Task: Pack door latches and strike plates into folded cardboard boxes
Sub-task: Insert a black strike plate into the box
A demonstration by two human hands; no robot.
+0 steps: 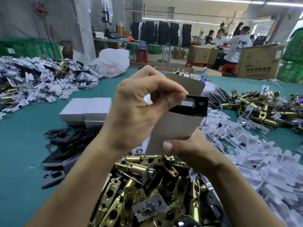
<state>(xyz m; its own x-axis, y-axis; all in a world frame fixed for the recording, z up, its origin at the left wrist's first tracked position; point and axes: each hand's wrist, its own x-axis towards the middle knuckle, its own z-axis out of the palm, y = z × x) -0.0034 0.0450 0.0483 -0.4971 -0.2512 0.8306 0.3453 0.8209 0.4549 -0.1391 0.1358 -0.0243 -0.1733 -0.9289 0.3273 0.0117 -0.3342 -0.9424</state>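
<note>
My left hand point(137, 110) pinches a black strike plate point(195, 106) between thumb and fingertips, its lower part down inside the open top of a grey cardboard box point(173, 130). My right hand point(188, 149) grips the box from below, thumb pressed on its front face; the box lid flap point(188, 83) stands up behind the plate. Below my hands lies a heap of brass door latches point(147, 190). More black strike plates point(65, 145) are piled to the left on the teal table point(19, 145).
Closed white boxes point(86, 110) stand left of my hands. White plastic parts point(255, 158) spread on the right, more brass latches point(265, 108) beyond them. Bagged parts point(37, 77) heap at far left, with a white plastic bag point(113, 62) behind. People work at tables in the background.
</note>
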